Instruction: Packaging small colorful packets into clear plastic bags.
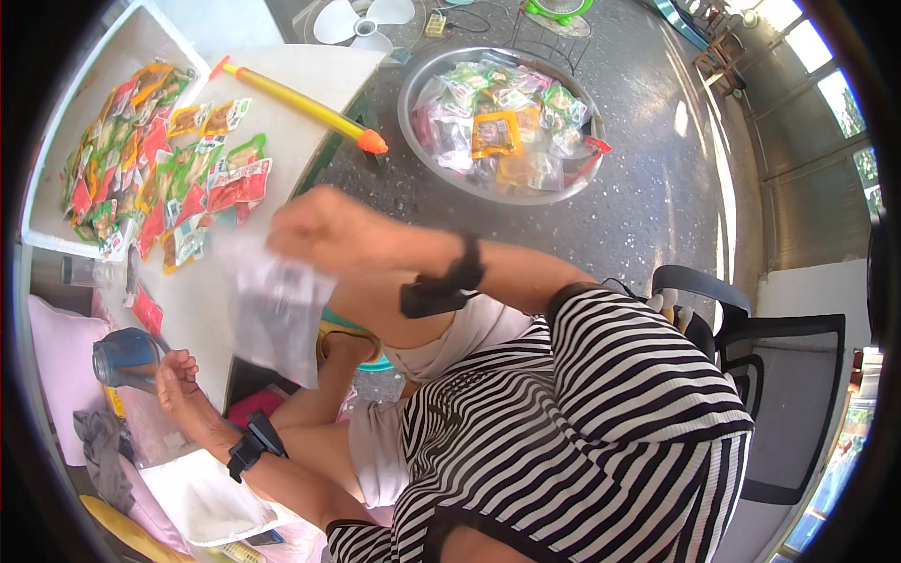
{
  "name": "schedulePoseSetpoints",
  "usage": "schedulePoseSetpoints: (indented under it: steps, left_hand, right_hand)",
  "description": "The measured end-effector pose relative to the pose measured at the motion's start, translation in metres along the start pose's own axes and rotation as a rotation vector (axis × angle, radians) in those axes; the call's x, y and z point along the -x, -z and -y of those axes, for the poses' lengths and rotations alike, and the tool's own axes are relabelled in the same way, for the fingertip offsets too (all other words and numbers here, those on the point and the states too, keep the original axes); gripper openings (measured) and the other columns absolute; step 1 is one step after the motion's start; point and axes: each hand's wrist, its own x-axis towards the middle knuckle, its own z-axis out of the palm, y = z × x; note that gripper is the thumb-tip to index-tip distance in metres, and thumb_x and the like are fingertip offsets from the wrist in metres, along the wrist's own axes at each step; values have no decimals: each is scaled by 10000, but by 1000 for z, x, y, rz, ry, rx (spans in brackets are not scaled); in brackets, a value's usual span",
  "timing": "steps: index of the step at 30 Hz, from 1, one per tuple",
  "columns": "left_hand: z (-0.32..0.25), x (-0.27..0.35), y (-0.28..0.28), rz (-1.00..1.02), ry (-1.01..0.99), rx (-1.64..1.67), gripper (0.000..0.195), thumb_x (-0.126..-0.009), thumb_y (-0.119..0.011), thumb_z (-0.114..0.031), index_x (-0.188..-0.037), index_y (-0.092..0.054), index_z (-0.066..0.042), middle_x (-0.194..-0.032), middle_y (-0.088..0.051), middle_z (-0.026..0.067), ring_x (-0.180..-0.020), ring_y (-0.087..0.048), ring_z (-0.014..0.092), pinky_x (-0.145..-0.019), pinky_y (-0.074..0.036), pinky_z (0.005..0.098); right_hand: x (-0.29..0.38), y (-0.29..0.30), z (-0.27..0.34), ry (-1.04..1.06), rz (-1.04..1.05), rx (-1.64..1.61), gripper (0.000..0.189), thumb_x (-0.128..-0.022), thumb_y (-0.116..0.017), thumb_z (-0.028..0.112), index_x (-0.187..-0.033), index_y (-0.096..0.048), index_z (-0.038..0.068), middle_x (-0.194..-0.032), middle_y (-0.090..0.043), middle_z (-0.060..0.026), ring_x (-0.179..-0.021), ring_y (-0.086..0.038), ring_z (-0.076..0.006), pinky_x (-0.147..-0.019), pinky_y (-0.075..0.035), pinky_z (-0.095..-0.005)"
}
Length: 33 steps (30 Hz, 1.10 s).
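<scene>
My right hand [331,232], blurred, reaches over the table's edge with its fingers closed at the top of a clear plastic packet [278,320]. The packet hangs below the hand and looks blurred, with greyish contents I cannot make out. Lower down, my left hand [179,383] has loosely curled fingers with nothing visible in them. It is right beside a blue translucent jug [130,357]; whether they touch is unclear. Colourful sealed food packets [190,183] in red, green and orange spill from a white foam box [46,204] onto the white table [204,310].
A yellow hand pump [303,102] with an orange tip lies across the table's far corner. On the floor stands a wide metal basin [415,151] piled with packets. A fan [364,27] is beyond the table. A white foam tray [204,492] sits below my left forearm.
</scene>
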Motion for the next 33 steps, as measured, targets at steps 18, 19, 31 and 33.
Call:
schedulePoseSetpoints:
  steps: [18, 19, 31, 33]
  left_hand:
    - [-3, 7, 0, -6, 109, -48, 242, -867, -542, -170, -973, -585, 43, -848, -623, 107, -734, -570, 133, -706, -448, 247]
    - [-7, 9, 1, -11, 112, -71, 239, -865, -545, -171, -969, -586, 40, -841, -623, 104, -735, -571, 133, -706, -448, 247]
    - [-18, 9, -28, -18, 166, -164, 198, -838, -564, -157, -889, -617, 27, -764, -634, 77, -677, -575, 126, -656, -441, 233]
    - [-18, 9, -30, -29, 165, -156, 175, -847, -554, -145, -895, -630, 6, -752, -636, 64, -658, -571, 104, -632, -438, 215]
  right_hand:
    - [216, 176, -267, -1171, -481, 167, 158, -841, -475, 110, -800, -566, -12, -696, -597, -110, -598, -597, -197, -534, -518, -284]
    - [217, 165, -260, -1204, -425, 98, 158, -833, -487, 113, -803, -570, -19, -695, -602, -119, -593, -602, -200, -521, -519, -285]
    - [67, 123, -87, -863, -270, 101, 251, -863, -500, 204, -968, -594, -3, -696, -643, -94, -521, -578, -111, -484, -489, -227]
    - [28, 112, -37, -591, -182, 11, 253, -886, -493, 197, -1003, -593, -4, -701, -637, -75, -546, -565, -84, -519, -470, -193]
